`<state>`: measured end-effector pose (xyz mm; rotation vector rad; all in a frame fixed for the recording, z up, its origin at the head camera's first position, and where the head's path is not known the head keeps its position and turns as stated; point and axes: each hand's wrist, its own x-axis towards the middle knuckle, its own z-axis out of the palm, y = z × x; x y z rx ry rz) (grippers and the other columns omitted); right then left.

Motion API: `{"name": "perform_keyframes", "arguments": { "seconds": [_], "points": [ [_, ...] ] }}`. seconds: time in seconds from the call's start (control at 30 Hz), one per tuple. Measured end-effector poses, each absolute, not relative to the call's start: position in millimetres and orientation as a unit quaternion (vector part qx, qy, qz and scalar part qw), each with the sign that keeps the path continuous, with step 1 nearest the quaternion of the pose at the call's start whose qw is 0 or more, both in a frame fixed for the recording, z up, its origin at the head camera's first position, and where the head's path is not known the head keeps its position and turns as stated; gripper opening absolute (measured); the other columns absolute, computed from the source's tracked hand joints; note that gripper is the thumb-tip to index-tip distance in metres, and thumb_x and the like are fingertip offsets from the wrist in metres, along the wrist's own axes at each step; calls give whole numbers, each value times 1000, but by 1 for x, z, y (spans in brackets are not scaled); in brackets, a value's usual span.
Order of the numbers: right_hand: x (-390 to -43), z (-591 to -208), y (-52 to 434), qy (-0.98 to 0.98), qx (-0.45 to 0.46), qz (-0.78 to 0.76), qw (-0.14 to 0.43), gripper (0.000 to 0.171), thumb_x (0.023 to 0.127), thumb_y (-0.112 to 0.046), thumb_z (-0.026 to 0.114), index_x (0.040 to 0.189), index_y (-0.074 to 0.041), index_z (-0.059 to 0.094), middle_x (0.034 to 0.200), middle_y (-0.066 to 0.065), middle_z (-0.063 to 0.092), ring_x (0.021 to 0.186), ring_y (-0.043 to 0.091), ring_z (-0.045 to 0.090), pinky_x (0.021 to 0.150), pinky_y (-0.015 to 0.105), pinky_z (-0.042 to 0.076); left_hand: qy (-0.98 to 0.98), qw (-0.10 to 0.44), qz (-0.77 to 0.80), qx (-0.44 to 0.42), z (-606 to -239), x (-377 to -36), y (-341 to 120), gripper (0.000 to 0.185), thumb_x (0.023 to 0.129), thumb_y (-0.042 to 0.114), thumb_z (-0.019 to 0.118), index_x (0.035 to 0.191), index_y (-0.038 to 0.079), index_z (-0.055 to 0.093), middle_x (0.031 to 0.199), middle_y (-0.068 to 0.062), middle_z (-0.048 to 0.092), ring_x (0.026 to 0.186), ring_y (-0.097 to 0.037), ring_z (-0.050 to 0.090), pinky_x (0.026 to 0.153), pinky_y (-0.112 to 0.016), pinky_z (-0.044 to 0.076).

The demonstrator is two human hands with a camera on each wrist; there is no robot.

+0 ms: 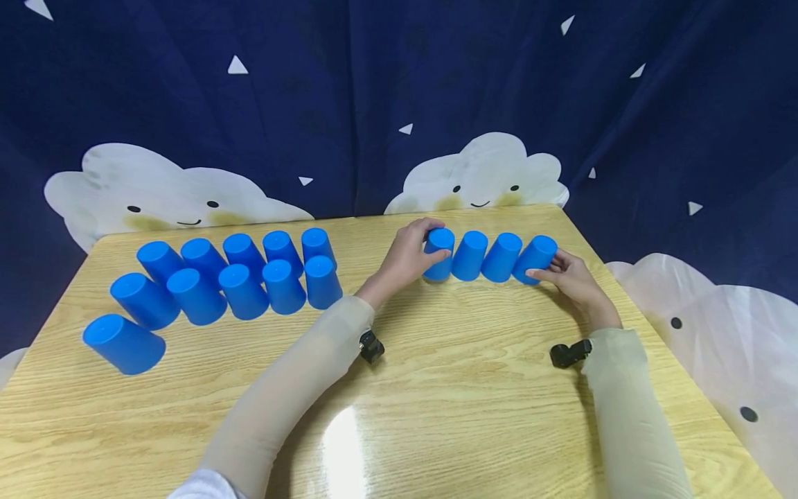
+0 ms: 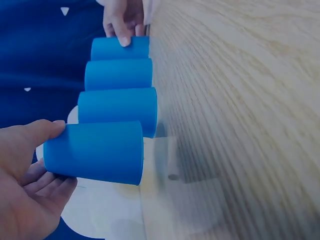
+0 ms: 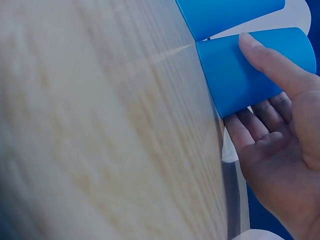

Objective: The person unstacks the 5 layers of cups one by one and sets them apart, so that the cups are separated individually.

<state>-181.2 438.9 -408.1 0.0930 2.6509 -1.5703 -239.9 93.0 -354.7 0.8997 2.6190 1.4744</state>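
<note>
Four upturned blue cups stand in a row near the table's far right edge. My left hand [image 1: 436, 240] grips the leftmost cup [image 1: 439, 255] of the row, thumb in front and fingers curled over its far side. The left wrist view shows that left hand [image 2: 35, 165] on the same cup [image 2: 95, 152]. At the other end my right hand [image 1: 544, 267] holds the rightmost cup [image 1: 537, 256], tilted outward. Close up, the right hand [image 3: 242, 85] has its thumb on the cup's [image 3: 220, 80] side and its fingers behind it. Two middle cups [image 1: 485, 256] stand untouched.
Several more upturned blue cups [image 1: 243, 274] stand in two rows at the far left, with a lone one [image 1: 125, 343] nearer the left edge. The wooden table [image 1: 461, 388] ends just behind the row. A dark blue cloud-print curtain [image 1: 374, 104] hangs behind.
</note>
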Motion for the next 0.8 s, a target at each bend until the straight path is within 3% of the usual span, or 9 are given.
{"name": "perform_keyframes", "arguments": {
  "seconds": [0.8],
  "points": [
    [-181,-406,438,856,37,-514,36,80,93,-29,70,154,-2,25,148,25,39,137,40,38,112,48,33,820,-7,488,299,-344,-184,37,51,88,16,76,132,4,56,130,-9,59,122,-20,56,101,-25,46]
  ]
}}
